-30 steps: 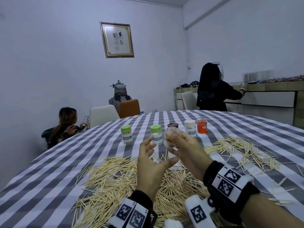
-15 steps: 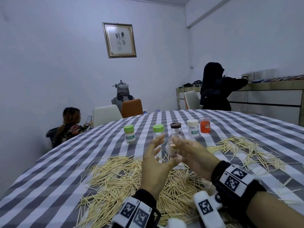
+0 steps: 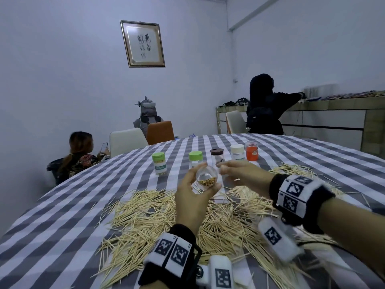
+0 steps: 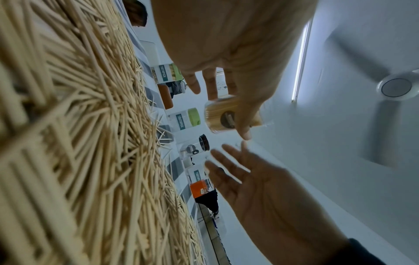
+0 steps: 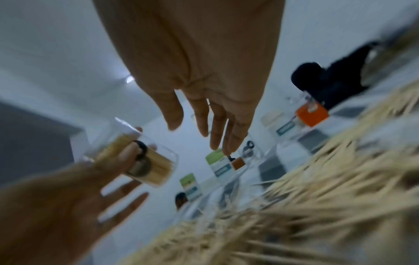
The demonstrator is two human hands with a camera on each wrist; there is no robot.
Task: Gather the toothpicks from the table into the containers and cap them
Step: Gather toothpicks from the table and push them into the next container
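Observation:
My left hand grips a clear, uncapped jar part filled with toothpicks, held above the table with its mouth tilted towards me. The same jar shows in the left wrist view, and the right wrist view has the jar too. My right hand hovers just right of the jar, fingers loose, holding nothing. A big heap of loose toothpicks lies on the checked cloth below both hands. Behind stand two green-capped tubs, a brown-capped jar, a white-capped tub and an orange tub.
A smaller scatter of toothpicks lies at the right of the table. Chairs stand at the far edge. Two people sit beyond it and one stands at a counter at the right.
The jar passed from my right hand to my left. My right hand let go and drew off to the right, while the jar's mouth tipped towards me.

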